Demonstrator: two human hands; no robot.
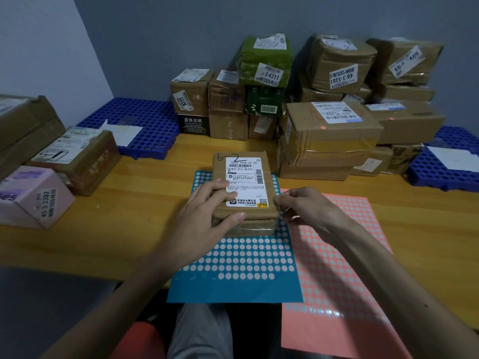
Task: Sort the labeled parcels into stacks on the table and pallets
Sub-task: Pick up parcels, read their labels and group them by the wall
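A small brown parcel (pixel 245 187) with a white shipping label and "6-2" handwritten on top lies on a blue dotted sheet (pixel 233 268) in the middle of the wooden table (pixel 116 229). My left hand (pixel 204 216) holds its near left corner, fingers across the top and thumb on the front edge. My right hand (pixel 303 206) pinches the parcel's near right corner with curled fingertips.
A pink dotted sheet (pixel 344 268) lies right of the blue one. Stacked parcels (pixel 329 130) crowd the back and right. A pink box (pixel 33 200) and brown boxes (pixel 77 156) stand at the left. Blue pallets (pixel 145 120) (pixel 445 172) flank the pile.
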